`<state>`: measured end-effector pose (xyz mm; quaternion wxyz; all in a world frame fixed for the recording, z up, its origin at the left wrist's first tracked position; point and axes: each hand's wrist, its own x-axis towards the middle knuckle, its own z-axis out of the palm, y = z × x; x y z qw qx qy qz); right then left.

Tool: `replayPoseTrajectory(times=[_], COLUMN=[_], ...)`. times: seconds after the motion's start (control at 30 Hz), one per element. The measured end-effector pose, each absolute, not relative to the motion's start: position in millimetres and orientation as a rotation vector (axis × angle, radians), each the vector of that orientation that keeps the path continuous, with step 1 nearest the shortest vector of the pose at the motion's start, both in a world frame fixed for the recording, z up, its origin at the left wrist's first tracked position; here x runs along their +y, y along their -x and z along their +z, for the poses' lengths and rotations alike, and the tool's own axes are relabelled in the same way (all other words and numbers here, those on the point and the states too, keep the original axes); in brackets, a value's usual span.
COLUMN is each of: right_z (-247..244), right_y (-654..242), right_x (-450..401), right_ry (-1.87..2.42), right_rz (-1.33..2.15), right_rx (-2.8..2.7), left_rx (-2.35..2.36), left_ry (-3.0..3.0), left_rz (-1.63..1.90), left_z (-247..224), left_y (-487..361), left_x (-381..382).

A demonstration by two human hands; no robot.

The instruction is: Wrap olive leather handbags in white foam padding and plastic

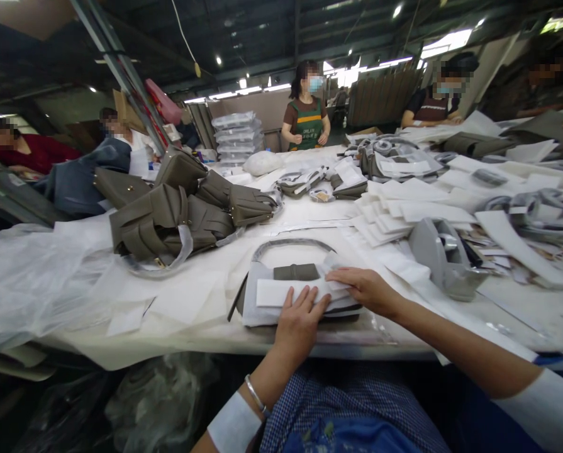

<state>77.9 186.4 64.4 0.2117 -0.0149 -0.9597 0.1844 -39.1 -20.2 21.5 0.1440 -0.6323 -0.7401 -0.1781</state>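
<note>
Your left hand (300, 321) spreads its fingers over the wrapped bag (296, 272) on the surface (309, 214); I can't tell whether your right hand (366, 288) grips its wrapping (251, 313). A green apron (308, 119) bears blurred lettering (311, 132).

High up at 12 o'clock, a big dark roof (262, 31). Near 12 too, long bright lights (250, 90) in a row over a plain wall (272, 110). At 11, a yellow-tipped hanging cord (197, 70). Between 10 and 11, a slanted gray post (113, 63). Near 1, tall brown panels (380, 94). Between 1 and 2, a bright window (446, 45). In the middle, a white table (304, 217).
</note>
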Motion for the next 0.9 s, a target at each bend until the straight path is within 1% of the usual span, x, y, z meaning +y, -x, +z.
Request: replayPoseTrajectory(times=[0.1,0.23,0.37,0.47,0.53,0.63,0.77,0.9], right_z=[56,52,45,44,50,65,79,77], right_y=[-91,-99,-104,-112,-118,-113,-72,-20], right_x=[172,160,152,144,142,152,190,225], right_ry=[-0.080,-0.147,-0.169,-0.163,-0.161,0.012,0.404,0.675], right_rz=[0.371,0.284,0.193,0.226,0.328,0.468,0.375,0.400], right_rx=[-2.625,-2.563,-2.534,-2.509,-2.508,-2.510,-2.517,-2.795], left_rx=[-2.156,-2.199,-2.224,-2.217,-2.201,-2.188,-2.178,-2.178], left_ry=[1.797,1.774,1.747,1.740,1.754,1.782,1.791,1.783], left_rz=[-0.561,-0.609,-0.565,-0.494,-0.464,-0.444,-0.449,-0.463], left_z=[21,22,25,25,25,23,22,20], left_y=[37,34,31,29,29,30,31,31], left_x=[-19,-18,-18,-20,-20,-21,-20,-21])
